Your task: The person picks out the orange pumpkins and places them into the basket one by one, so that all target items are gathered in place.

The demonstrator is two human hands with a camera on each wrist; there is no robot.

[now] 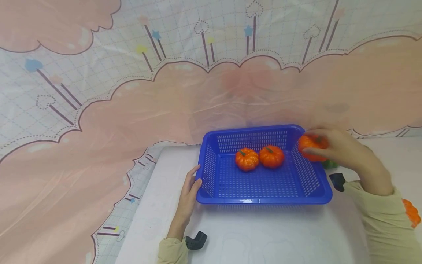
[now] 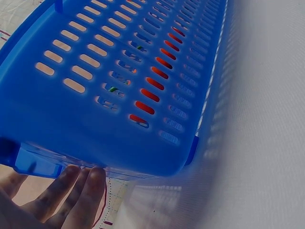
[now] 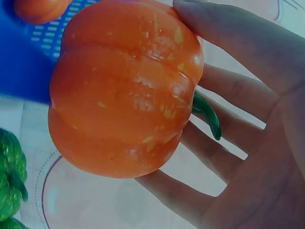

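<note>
A blue slotted plastic basket [image 1: 250, 201] stands on the white table, with two orange toy pumpkins [image 1: 247, 159] with green stems side by side inside. My left hand [image 1: 188, 190] holds the basket's left end at the rim; in the left wrist view its fingertips [image 2: 95, 176] touch the basket's outside. Over the right end wall, my right hand [image 1: 336, 146] grips another orange pumpkin [image 3: 126, 90], thumb on one side and fingers on the other. Its green stem [image 3: 207, 116] points toward the palm.
Green pumpkin-like toys [image 3: 10, 171] lie beside the basket's right end, partly hidden in the head view. Another orange ribbed toy [image 1: 412, 212] shows past the right sleeve. A patterned pink and white cloth [image 1: 211, 95] hangs behind the table.
</note>
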